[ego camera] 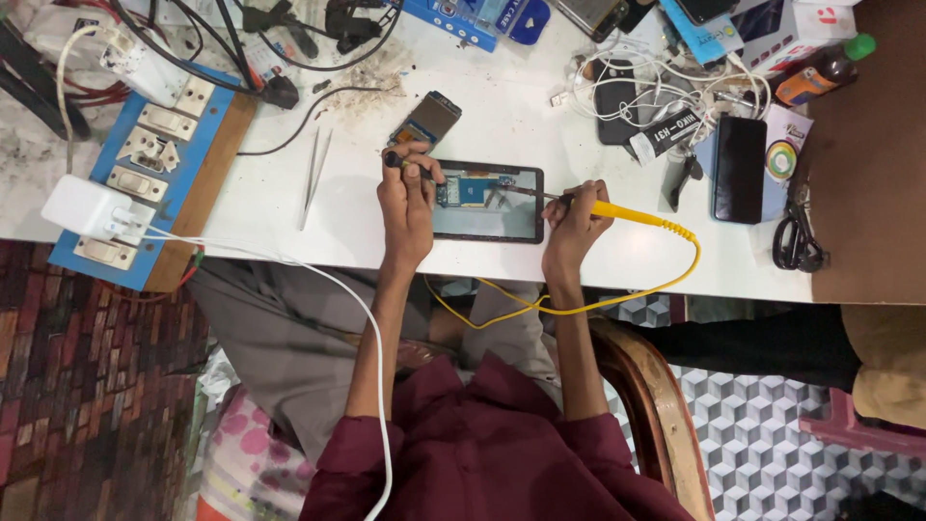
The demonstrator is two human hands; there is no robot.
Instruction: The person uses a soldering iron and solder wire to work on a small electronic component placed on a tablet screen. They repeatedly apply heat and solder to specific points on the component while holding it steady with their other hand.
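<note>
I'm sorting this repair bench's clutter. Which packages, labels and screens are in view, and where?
Opened phone: under both hands, dark rectangle, blue board inside.
Small screen module: just beyond it, dark glass.
Black phone: right side, blank screen.
Blue package: far edge, flat.
White box: far right corner.
Bottle: orange label, green cap.

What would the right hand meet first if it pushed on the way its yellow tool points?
The right hand and its yellow tool aim left across the opened device; first probably the blue circuit board, then the left hand. Height unclear.
</note>
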